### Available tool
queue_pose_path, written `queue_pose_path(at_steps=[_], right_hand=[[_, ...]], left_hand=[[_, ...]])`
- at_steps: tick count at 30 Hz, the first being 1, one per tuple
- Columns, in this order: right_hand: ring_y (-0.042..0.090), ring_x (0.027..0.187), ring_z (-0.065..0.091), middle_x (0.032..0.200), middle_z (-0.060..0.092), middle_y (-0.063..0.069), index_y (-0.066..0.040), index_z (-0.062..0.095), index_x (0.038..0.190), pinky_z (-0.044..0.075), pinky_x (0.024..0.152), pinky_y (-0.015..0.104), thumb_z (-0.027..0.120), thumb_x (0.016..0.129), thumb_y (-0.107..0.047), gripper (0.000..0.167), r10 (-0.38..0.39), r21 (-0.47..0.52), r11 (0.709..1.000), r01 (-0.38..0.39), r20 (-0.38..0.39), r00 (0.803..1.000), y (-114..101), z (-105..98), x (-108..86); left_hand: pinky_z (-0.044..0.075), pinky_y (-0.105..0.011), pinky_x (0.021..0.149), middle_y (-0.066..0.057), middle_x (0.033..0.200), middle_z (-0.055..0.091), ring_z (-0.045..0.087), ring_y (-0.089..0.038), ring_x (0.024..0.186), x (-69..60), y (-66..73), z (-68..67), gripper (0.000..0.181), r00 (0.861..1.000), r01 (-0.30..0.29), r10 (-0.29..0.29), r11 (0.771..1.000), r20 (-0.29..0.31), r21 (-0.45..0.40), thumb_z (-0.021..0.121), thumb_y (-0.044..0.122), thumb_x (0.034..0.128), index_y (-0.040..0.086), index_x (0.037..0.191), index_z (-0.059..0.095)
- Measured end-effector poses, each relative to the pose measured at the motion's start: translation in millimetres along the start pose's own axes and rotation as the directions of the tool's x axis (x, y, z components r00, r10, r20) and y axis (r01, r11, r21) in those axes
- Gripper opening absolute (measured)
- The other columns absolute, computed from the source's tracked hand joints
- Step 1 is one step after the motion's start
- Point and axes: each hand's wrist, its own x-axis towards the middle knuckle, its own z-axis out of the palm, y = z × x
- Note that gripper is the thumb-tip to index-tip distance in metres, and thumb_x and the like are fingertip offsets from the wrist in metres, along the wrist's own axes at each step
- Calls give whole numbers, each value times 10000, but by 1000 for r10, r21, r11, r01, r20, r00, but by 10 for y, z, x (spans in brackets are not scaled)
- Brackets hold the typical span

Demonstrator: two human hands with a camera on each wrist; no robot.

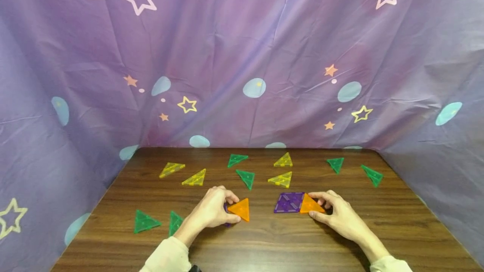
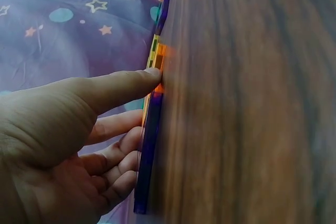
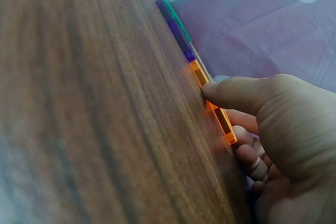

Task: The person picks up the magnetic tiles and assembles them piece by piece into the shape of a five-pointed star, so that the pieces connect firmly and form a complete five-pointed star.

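Observation:
My left hand [image 1: 217,209] pinches an orange triangular tile [image 1: 242,209] between thumb and fingers. A purple piece [image 1: 227,215], mostly covered by that hand, lies at the tile's left; the left wrist view shows it edge-on [image 2: 149,150], beside the orange tile [image 2: 160,66]. To the right, my right hand [image 1: 338,213] pinches another orange triangle [image 1: 311,205] by its two sides. This one lies flat, its left edge against purple tiles [image 1: 289,202] that form a slanted four-sided shape. In the right wrist view the thumb rests on the orange edge [image 3: 223,121].
Yellow triangles [image 1: 194,178] and green triangles [image 1: 245,178] lie along the back of the brown table [image 1: 264,242]. Two more green triangles [image 1: 145,221] are at the left, one partly behind my left forearm. Two green ones [image 1: 372,175] lie back right. A purple patterned cloth [image 1: 227,53] hangs behind.

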Motion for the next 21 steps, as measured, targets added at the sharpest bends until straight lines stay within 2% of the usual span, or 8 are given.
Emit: queue_pose_path(at_steps=[3, 4, 8, 10, 11, 15, 21], right_hand=[[109, 941, 539, 1027, 608, -60, -116, 771, 1355, 481, 792, 284, 923, 937, -289, 477, -8, 2, 1000, 8, -8, 1000, 0, -2, 3], [110, 941, 539, 1026, 609, -60, -116, 773, 1352, 480, 792, 286, 926, 934, -284, 476, -11, 3, 1000, 11, -11, 1000, -1, -1, 3], [107, 938, 540, 1020, 614, -63, -115, 778, 1343, 483, 794, 286, 938, 919, -272, 480, -21, 1, 1000, 21, -26, 999, 7, 13, 3], [102, 937, 539, 1023, 615, -65, -120, 779, 1344, 481, 792, 283, 937, 920, -276, 479, -22, -4, 1000, 21, -28, 999, 15, 17, 2], [98, 935, 538, 1024, 616, -66, -121, 779, 1342, 481, 790, 283, 937, 919, -276, 477, -26, -10, 1000, 26, -32, 999, 20, 19, 3], [89, 930, 536, 1023, 615, -72, -128, 784, 1333, 477, 781, 282, 939, 917, -273, 467, -38, -18, 999, 37, -43, 998, 24, 21, 4], [94, 920, 539, 1012, 613, -63, -128, 789, 1318, 470, 772, 283, 946, 910, -278, 462, -23, -5, 1000, 23, -46, 999, 2, 25, 7]], left_hand=[[496, -432, 946, -22, 962, 748, 638, -209, 929, 16, 26, 30, 367, 1000, -2, 2, 1000, 17, -19, 1040, 194, 741, 108, 1040, 846], [494, -409, 931, 17, 957, 734, 622, -176, 925, 39, -47, 94, 362, 1000, -6, 6, 1000, 17, -30, 1040, 209, 738, 142, 1037, 848], [482, -415, 937, 30, 943, 726, 616, -174, 930, 46, -9, 118, 356, 999, -33, 34, 999, 33, -38, 1028, 180, 736, 158, 1048, 860], [468, -421, 942, 39, 947, 724, 610, -180, 947, 39, 23, 119, 357, 998, -40, 41, 999, 45, -34, 1020, 167, 741, 176, 1064, 868], [460, -440, 953, 10, 955, 731, 616, -207, 958, 16, 122, 66, 357, 998, -37, 39, 999, 56, -28, 1014, 138, 745, 152, 1071, 869], [434, -426, 963, 23, 988, 731, 606, -203, 997, -1, 207, 67, 357, 995, -31, 33, 999, 95, -23, 1001, 114, 769, 173, 1095, 866], [427, -375, 961, 37, 1020, 736, 596, -172, 1026, -23, 301, 89, 345, 987, -80, 81, 997, 140, -13, 972, 80, 797, 179, 1106, 854]])
